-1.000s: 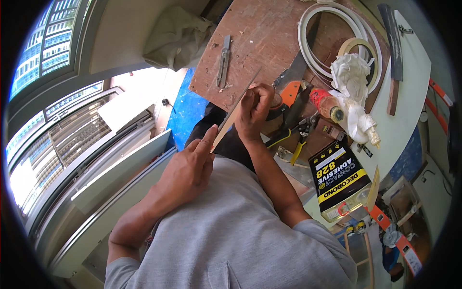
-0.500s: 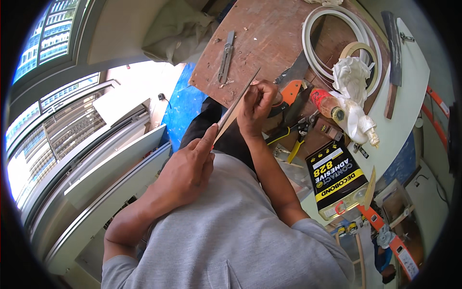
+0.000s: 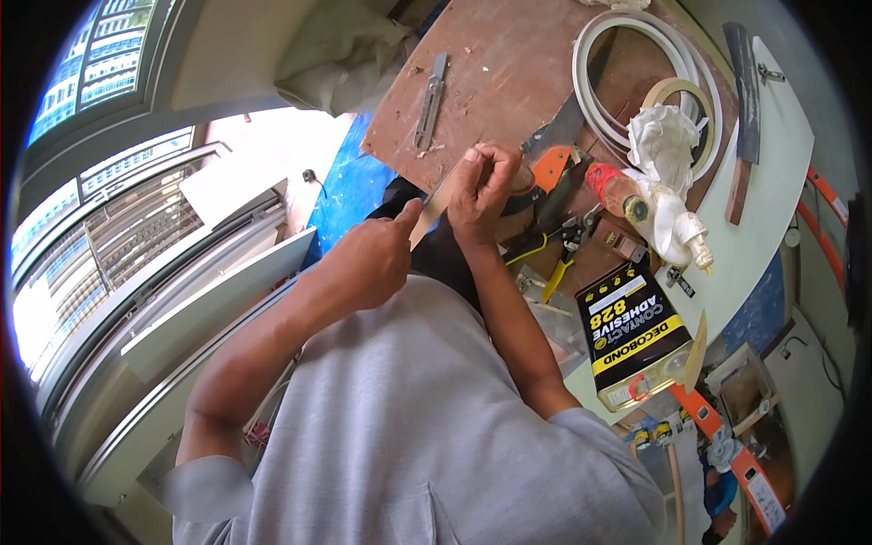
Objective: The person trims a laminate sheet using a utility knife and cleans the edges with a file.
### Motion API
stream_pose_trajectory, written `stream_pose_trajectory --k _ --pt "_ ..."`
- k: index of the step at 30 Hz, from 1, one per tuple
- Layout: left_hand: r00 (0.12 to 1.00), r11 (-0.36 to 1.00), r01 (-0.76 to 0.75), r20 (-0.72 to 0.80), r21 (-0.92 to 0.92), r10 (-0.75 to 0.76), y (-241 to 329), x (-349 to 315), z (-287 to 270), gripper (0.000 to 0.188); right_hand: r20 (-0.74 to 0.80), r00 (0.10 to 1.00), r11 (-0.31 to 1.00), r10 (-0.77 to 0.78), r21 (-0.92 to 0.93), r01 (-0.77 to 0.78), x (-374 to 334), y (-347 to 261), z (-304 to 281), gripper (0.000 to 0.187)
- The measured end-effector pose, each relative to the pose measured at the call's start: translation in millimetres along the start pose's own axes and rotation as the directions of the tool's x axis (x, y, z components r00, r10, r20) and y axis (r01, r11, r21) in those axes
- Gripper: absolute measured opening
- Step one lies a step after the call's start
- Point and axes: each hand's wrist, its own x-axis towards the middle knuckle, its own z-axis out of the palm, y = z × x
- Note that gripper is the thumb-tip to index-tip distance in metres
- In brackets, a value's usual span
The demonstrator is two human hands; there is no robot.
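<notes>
Wood, pale and thin: a strip (image 3: 434, 207) runs slantwise between both hands above the near edge of the brown tabletop (image 3: 509, 73). The left hand (image 3: 368, 263) is curled closed on its lower end, forefinger laid along it. The right hand (image 3: 481, 186) pinches the upper end, fingers folded tight. A grey knife (image 3: 429, 102) lies apart on the tabletop. Right of the hands sit pliers (image 3: 561, 254), a glue can (image 3: 640, 331) and a white hose coil (image 3: 636, 82).
</notes>
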Motion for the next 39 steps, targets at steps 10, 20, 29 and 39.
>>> stream_pose_trajectory --k 10,20,29,39 --pt "0.999 0.992 0.01 -0.04 -0.126 -0.015 21 -36 -19 0.056 -0.001 0.999 0.999 0.039 0.017 -0.039 -8 7 2 0.014" --pt "0.998 0.992 -0.011 -0.056 -0.129 0.004 6 -26 -23 0.057 0.012 0.999 1.0 0.03 -0.003 -0.03 -2 7 2 0.017" --pt "0.999 0.993 -0.028 -0.026 -0.112 0.026 -33 -3 24 0.057 0.009 0.997 0.997 0.076 0.011 -0.076 -5 3 4 0.019" --pt "0.92 0.827 -0.373 -0.281 -0.421 0.273 -113 12 41 0.054 -0.05 0.992 0.993 0.116 -0.025 -0.117 -9 -9 -2 0.021"
